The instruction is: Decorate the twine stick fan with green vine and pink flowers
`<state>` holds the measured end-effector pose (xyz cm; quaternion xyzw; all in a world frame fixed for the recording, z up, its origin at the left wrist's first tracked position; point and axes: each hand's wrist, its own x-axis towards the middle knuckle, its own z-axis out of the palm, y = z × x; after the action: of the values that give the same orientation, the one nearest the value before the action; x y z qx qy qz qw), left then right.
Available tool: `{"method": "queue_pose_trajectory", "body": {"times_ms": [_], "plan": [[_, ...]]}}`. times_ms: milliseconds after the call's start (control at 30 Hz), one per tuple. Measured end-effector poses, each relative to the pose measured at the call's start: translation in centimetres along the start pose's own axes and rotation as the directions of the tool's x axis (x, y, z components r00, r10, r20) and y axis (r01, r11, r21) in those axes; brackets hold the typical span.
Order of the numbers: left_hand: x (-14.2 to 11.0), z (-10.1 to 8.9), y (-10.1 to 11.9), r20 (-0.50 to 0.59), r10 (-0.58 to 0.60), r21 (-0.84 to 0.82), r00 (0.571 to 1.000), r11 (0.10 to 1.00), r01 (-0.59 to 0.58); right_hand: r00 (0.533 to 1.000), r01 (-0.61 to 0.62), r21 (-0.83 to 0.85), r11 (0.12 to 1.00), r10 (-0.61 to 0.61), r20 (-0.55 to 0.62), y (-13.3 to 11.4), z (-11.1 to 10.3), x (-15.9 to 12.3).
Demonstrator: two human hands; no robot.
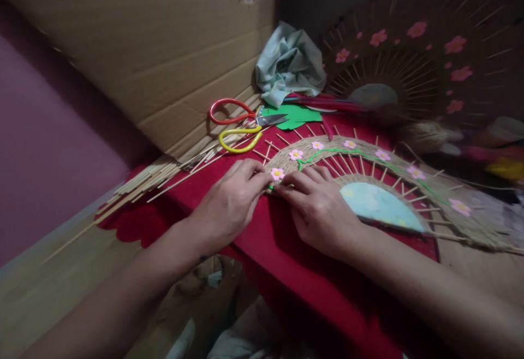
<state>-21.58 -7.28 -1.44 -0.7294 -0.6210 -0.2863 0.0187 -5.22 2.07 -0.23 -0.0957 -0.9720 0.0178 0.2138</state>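
Note:
A half-round fan of wooden sticks woven with jute twine [282,158] lies across the red table. Pink flowers with yellow centres [277,174] sit along its band, with a green cord [335,153] winding between them. At the band's left end, my left hand [229,203] is closed in a pinch by the lowest flower. My right hand [323,209] pinches just opposite. A small bit of the green cord shows between the fingertips of both hands. A light blue half-disc [376,203] fills the fan's middle, partly behind my right hand.
Scissors with red and yellow handles [262,121] lie open on green sheet material [292,116]. Loose thin sticks [164,171] are heaped at left beside a leaning cardboard sheet [196,48]. A crumpled cloth [289,61] and a larger flowered fan [393,59] are behind.

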Motion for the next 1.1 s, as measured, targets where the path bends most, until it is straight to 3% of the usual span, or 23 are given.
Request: {"method": "queue_pose_trajectory", "body": {"times_ms": [200,433,600,867,967,1033,1067,1100], "plan": [[-0.9,0.2,0.4,0.033,0.118,0.242,0.992,0.962,-0.122,1.0,-0.005,0.018,1.0,0.005,-0.004,0.0,0.1,0.0],[-0.9,0.3,0.4,0.004,0.094,0.158,0.996,0.983,-0.093,0.99,-0.118,0.04,0.992,0.121,-0.069,0.6,-0.2,0.1],[-0.7,0.5,0.8,-0.034,0.094,0.214,0.995,0.973,-0.084,0.998,-0.057,-0.038,0.998,0.055,-0.031,0.6,0.1,-0.1],[-0.6,0.6,1.2,0.052,0.11,0.331,0.993,0.936,-0.121,0.999,-0.046,-0.07,0.996,0.044,-0.029,0.5,-0.3,-0.2],[-0.7,0.5,1.0,-0.009,0.122,0.277,0.993,0.954,-0.114,0.977,-0.167,0.05,0.985,0.172,-0.123,0.4,-1.4,-0.6],[-0.7,0.4,0.7,-0.06,0.112,0.22,0.992,0.971,-0.096,0.933,-0.295,0.256,0.921,0.335,-0.131,-0.1,-2.1,-1.1],[-0.7,0.3,0.6,-0.079,0.093,0.191,0.993,0.979,-0.076,0.893,-0.377,0.404,0.834,0.442,-0.08,-0.5,-2.5,-1.4],[-0.7,0.1,0.4,-0.097,0.062,0.167,0.993,0.985,-0.046,0.833,-0.467,0.566,0.679,0.553,0.024,-0.9,-2.7,-1.7]]}}
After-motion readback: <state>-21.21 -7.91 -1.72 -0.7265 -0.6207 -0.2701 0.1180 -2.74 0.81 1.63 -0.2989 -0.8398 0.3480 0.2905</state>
